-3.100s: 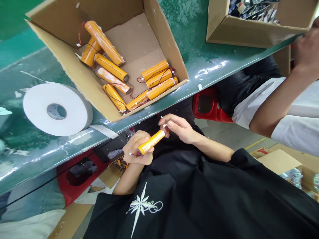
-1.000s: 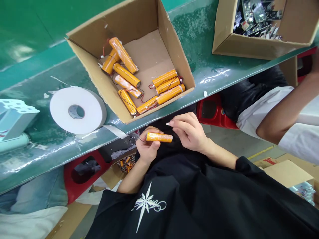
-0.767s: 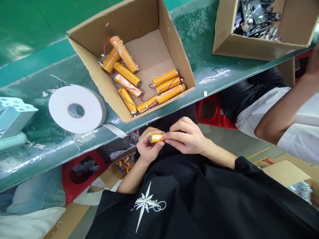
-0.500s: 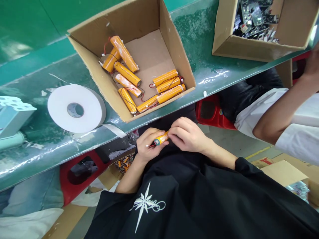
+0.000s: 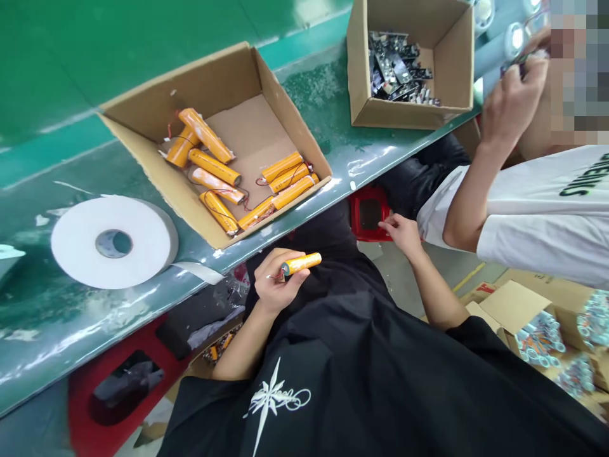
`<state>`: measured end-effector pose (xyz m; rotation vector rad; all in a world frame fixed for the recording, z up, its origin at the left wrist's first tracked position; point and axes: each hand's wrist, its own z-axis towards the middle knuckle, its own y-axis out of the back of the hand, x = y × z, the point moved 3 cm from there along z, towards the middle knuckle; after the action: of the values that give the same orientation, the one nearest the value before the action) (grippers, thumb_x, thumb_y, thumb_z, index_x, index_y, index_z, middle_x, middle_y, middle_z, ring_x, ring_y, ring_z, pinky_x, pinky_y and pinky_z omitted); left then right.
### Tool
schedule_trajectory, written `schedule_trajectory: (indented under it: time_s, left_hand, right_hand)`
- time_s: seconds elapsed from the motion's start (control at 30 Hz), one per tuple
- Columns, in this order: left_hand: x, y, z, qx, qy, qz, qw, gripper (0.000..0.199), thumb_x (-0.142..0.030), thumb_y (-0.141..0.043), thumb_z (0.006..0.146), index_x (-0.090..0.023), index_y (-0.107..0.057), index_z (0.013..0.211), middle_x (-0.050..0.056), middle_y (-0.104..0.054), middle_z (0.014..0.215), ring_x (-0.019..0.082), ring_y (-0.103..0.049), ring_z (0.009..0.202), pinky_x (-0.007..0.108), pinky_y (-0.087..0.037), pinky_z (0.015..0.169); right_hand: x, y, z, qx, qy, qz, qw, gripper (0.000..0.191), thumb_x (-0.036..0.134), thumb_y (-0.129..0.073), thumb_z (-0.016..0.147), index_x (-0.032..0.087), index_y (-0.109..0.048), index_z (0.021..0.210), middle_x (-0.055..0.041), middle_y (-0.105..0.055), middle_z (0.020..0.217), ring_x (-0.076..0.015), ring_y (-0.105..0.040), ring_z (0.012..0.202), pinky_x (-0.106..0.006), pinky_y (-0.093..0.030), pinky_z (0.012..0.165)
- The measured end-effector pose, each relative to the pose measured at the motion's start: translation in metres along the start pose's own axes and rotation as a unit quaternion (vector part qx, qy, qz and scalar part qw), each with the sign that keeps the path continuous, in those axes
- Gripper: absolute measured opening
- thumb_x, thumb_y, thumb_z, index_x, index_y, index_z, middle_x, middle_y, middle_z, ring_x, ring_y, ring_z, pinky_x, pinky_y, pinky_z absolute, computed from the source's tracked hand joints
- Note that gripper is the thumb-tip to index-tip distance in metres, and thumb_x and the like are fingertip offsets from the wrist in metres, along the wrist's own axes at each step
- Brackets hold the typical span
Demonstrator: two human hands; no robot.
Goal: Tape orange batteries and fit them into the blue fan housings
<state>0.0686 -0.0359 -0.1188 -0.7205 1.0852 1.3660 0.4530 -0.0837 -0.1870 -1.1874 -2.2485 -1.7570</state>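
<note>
My left hand (image 5: 276,283) is closed around an orange cylindrical battery (image 5: 304,261), in front of my dark shirt and below the table edge. The battery's dark end and thin wires face left, and whitish patches show on its wrap. Apart from it, out to the right near a red stool (image 5: 365,214), is my right hand (image 5: 403,233). Its fingertips are pinched together; whatever they may hold is too small to make out. On the table, a cardboard box (image 5: 304,141) contains several more orange batteries (image 5: 215,166) with red and black wires.
A big white tape roll (image 5: 76,244) lies left of the box, its loose end over the table edge. Another carton (image 5: 412,115) holds circuit boards (image 5: 397,66). At right, a co-worker's hand (image 5: 511,101) handles a small item. Cartons of parts (image 5: 540,343) stand on the floor.
My right hand has left the battery and swung out to the right. My left hand still grips the battery. The view has shifted right, showing more of the co-worker and the circuit-board carton.
</note>
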Motion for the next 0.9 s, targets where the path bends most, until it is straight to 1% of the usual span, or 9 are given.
schedule_trajectory:
  time_s: [0.1, 0.23, 0.37, 0.5, 0.57, 0.63, 0.7, 0.77, 0.9]
  left_hand:
    - [-0.009, 0.004, -0.002, -0.005, -0.003, -0.005, 1.0, 0.025, -0.029, -0.08, 0.087, -0.02, -0.075, 0.11, 0.006, -0.078, 0.093, 0.019, -0.071, 0.082, 0.031, -0.057, 0.074]
    - [-0.022, 0.016, -0.005, -0.034, 0.021, 0.009, 0.999, 0.02, -0.031, -0.079, 0.087, -0.019, -0.076, 0.104, 0.007, -0.077, 0.092, 0.019, -0.072, 0.081, 0.032, -0.058, 0.074]
    - [-0.025, 0.028, -0.012, -0.089, 0.049, 0.015, 0.995, 0.022, -0.039, -0.081, 0.085, -0.02, -0.077, 0.097, 0.006, -0.076, 0.089, 0.02, -0.072, 0.081, 0.033, -0.059, 0.074]
    - [-0.024, 0.03, -0.023, -0.123, 0.072, 0.015, 0.99, 0.027, -0.044, -0.081, 0.085, -0.02, -0.076, 0.094, 0.005, -0.074, 0.089, 0.021, -0.072, 0.082, 0.034, -0.059, 0.076]
    - [-0.024, 0.029, -0.029, -0.127, 0.066, 0.008, 0.99, 0.026, -0.043, -0.081, 0.085, -0.02, -0.076, 0.096, 0.005, -0.074, 0.09, 0.02, -0.073, 0.083, 0.034, -0.058, 0.077]
    - [-0.026, 0.029, -0.034, -0.126, 0.06, 0.002, 0.99, 0.025, -0.041, -0.081, 0.086, -0.019, -0.076, 0.098, 0.005, -0.074, 0.09, 0.02, -0.073, 0.083, 0.033, -0.058, 0.078]
    - [-0.028, 0.031, -0.037, -0.121, 0.069, 0.003, 0.99, 0.026, -0.042, -0.08, 0.087, -0.019, -0.076, 0.098, 0.005, -0.074, 0.09, 0.02, -0.072, 0.083, 0.032, -0.058, 0.076]
    - [-0.032, 0.036, -0.038, -0.109, 0.073, 0.011, 0.991, 0.026, -0.042, -0.079, 0.087, -0.018, -0.076, 0.097, 0.006, -0.074, 0.09, 0.02, -0.072, 0.081, 0.032, -0.057, 0.074]
    - [-0.045, 0.046, -0.03, -0.085, 0.051, 0.047, 0.994, 0.024, -0.04, -0.082, 0.086, -0.019, -0.074, 0.094, 0.005, -0.074, 0.084, 0.018, -0.069, 0.075, 0.03, -0.055, 0.07]
  right_hand:
    - [-0.002, -0.002, -0.004, 0.017, 0.006, 0.004, 1.0, 0.028, 0.034, -0.054, 0.1, 0.016, -0.075, 0.106, -0.0105, -0.08, 0.088, -0.02, -0.075, 0.078, -0.029, -0.054, 0.079]
    - [0.003, 0.001, -0.013, 0.035, 0.012, -0.001, 0.999, 0.022, 0.039, -0.066, 0.093, 0.019, -0.072, 0.086, -0.01, -0.08, 0.085, -0.0214, -0.074, 0.079, -0.028, -0.052, 0.078]
    - [0.0, -0.002, -0.014, 0.041, 0.004, 0.011, 0.999, 0.037, 0.044, -0.049, 0.103, 0.021, -0.063, 0.077, -0.007, -0.076, 0.072, -0.0177, -0.07, 0.065, -0.026, -0.05, 0.071]
    - [0.002, -0.004, -0.015, 0.036, 0.031, 0.023, 0.999, 0.022, 0.039, -0.059, 0.098, 0.019, -0.065, 0.091, -0.01, -0.081, 0.095, -0.0168, -0.074, 0.081, -0.025, -0.052, 0.08]
    - [0.005, -0.004, -0.018, 0.036, 0.041, 0.019, 0.998, 0.028, 0.042, -0.057, 0.099, 0.019, -0.066, 0.085, -0.0092, -0.08, 0.087, -0.0181, -0.074, 0.078, -0.026, -0.053, 0.078]
    - [0.01, -0.002, -0.023, 0.033, 0.049, 0.008, 0.998, 0.047, 0.049, -0.047, 0.104, 0.021, -0.064, 0.07, -0.008, -0.075, 0.068, -0.0194, -0.071, 0.066, -0.028, -0.052, 0.072]
    - [0.021, 0.002, -0.03, 0.017, 0.069, -0.005, 0.997, 0.051, 0.052, -0.046, 0.103, 0.022, -0.064, 0.066, -0.0086, -0.074, 0.067, -0.0215, -0.072, 0.067, -0.03, -0.052, 0.073]
    - [0.037, 0.006, -0.041, -0.002, 0.097, -0.018, 0.995, 0.039, 0.05, -0.057, 0.098, 0.022, -0.068, 0.074, -0.0094, -0.078, 0.079, -0.0246, -0.074, 0.077, -0.032, -0.052, 0.077]
    - [0.098, 0.009, -0.073, -0.018, 0.215, -0.025, 0.976, 0.037, 0.052, -0.063, 0.097, 0.022, -0.072, 0.077, -0.0101, -0.076, 0.072, -0.0264, -0.075, 0.073, -0.037, -0.056, 0.078]
